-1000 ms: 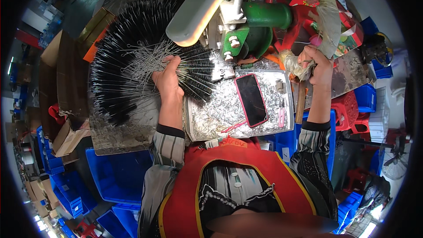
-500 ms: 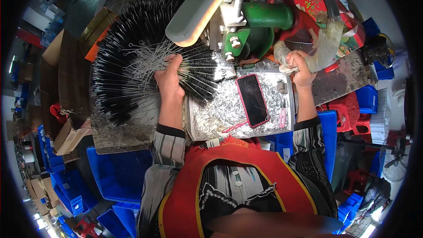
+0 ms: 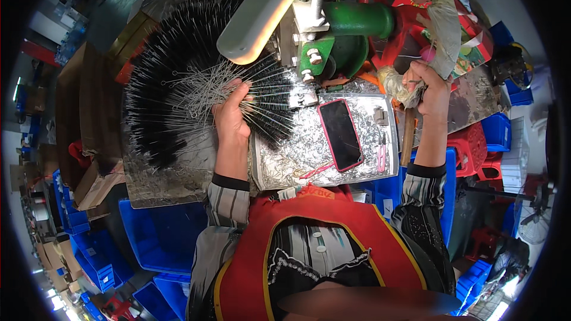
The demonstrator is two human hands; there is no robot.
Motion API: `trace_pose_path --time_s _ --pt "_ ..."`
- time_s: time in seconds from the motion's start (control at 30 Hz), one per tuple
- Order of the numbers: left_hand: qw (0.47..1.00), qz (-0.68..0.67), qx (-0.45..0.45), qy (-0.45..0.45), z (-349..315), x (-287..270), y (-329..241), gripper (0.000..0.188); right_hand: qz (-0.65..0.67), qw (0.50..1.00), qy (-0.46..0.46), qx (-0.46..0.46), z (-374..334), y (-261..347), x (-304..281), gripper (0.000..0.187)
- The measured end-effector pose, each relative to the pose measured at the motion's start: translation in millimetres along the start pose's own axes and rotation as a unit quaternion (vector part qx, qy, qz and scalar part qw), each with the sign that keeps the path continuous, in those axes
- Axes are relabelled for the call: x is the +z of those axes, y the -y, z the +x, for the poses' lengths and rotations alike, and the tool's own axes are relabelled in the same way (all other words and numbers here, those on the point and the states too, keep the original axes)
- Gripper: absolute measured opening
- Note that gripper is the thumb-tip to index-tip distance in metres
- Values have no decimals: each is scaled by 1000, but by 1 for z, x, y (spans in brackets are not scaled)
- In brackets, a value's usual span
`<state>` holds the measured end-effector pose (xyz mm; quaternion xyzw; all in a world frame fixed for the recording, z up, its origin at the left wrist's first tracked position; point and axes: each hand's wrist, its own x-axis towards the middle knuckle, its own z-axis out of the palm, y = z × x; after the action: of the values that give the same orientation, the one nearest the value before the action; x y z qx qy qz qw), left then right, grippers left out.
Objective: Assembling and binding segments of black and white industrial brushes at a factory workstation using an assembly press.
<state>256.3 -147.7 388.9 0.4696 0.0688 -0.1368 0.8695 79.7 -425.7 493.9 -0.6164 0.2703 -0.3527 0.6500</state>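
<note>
At the left a big fan-shaped heap of black-bristled wire brushes (image 3: 160, 83) lies on the worktable, their looped wire stems gathered toward the middle. My left hand (image 3: 232, 116) is closed on a brush among the stems, its fingertips partly hidden by them. Beside it stands a green hand press (image 3: 357, 21) with a metal die block (image 3: 304, 96) at its foot. Around the cloth-and-plastic-wrapped rim of the press's red handwheel (image 3: 445, 30), my right hand (image 3: 431, 86) is wrapped.
A white lamp (image 3: 262, 15) hangs over the brushes. In front of the press sits a tray (image 3: 257, 166) strewn with metal scraps, holding a pink-cased phone (image 3: 341, 134) and pink thread snips (image 3: 381, 157). Blue bins (image 3: 157, 235) and a red stool (image 3: 464, 148) stand around the table.
My right hand has swung to the right with the wheel's wrapped rim, and the wheel has turned. My left hand stays among the brush stems, almost unmoved.
</note>
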Motion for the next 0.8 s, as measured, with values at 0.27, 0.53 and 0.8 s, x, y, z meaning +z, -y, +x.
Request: trace_pose_path --time_s 0.27,0.53,0.8 --pt "999 29 14 -4 0 3 -4 24 3 999 16 35 4 7 -3 13" --pt "999 32 12 -27 -5 10 -9 24 21 998 42 -47 -1 -14 0 15" --pt "998 59 -11 11 -5 13 -11 23 51 996 69 -24 3 -37 -14 15"
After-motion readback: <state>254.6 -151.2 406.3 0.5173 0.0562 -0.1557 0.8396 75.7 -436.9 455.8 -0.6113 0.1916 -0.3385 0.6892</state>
